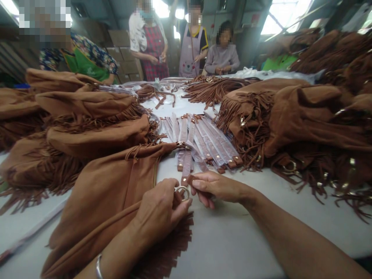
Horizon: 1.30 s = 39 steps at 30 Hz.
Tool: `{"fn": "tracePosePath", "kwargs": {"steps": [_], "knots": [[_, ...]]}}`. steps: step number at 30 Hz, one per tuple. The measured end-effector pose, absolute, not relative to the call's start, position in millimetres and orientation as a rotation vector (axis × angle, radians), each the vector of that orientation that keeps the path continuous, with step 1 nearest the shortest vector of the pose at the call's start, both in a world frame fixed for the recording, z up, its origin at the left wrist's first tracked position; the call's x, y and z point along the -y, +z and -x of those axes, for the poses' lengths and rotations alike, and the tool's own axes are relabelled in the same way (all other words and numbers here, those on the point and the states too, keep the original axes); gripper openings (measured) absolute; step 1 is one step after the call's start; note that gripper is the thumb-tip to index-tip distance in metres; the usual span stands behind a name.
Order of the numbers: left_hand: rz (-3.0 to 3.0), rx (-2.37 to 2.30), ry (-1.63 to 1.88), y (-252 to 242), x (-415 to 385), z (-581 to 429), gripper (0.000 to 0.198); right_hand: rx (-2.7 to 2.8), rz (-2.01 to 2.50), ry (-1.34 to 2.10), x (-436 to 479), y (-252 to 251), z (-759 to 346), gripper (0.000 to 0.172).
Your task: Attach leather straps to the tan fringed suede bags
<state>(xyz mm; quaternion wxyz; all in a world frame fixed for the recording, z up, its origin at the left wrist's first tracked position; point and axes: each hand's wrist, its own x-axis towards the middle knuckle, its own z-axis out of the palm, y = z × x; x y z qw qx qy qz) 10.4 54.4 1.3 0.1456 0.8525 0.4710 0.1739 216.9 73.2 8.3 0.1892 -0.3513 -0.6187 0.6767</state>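
Note:
A brown suede bag (107,186) with fringe lies on the white table in front of me. My left hand (158,207) is closed on a metal ring (188,192) at the bag's near right end, gripping it between thumb and fingers. Just right of the ring, my right hand (213,188) pinches the brown end of a strap (190,179). Whether this end passes through the ring cannot be made out. A plastic-wrapped strap length (188,161) runs away from the hands. At the bag's far end sits another metal fitting (180,144).
Several wrapped straps (207,139) lie beyond my hands. Brown fringed bags are piled at left (95,135) and right (305,116). Loose brown straps (215,91) lie farther back. Several people stand or sit around the table's far side, one (87,62) in a green apron.

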Motion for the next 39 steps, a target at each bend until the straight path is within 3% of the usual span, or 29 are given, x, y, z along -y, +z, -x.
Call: {"fn": "tracePosePath", "kwargs": {"steps": [4, 12, 24, 30, 32, 36, 39], "knots": [[-2.515, -1.228, 0.671, -6, -53, -7, 0.014, 1.779, 0.996, 2.000, -75, 13, -223, 0.039], [-2.659, -1.449, 0.406, -4, -45, -20, 0.018, 1.534, 1.122, 1.855, -74, 4, -207, 0.035], [-2.799, -1.082, 0.495, -12, -38, -16, 0.015, 1.745, 0.945, 2.033, -69, 1, -206, 0.023], [-2.816, -1.484, 0.775, -6, -36, -6, 0.037, 1.414, 1.001, 1.504, -51, -8, -177, 0.022], [-2.837, -1.535, 0.827, -5, -35, -6, 0.035, 1.344, 1.006, 1.401, -48, -10, -172, 0.025], [-2.848, -1.575, 0.633, -4, -35, -14, 0.021, 1.426, 1.072, 1.599, -56, -12, -178, 0.032], [-2.884, -1.577, 0.475, -6, -37, -22, 0.022, 1.570, 1.111, 1.754, -64, -7, -189, 0.031]]}}
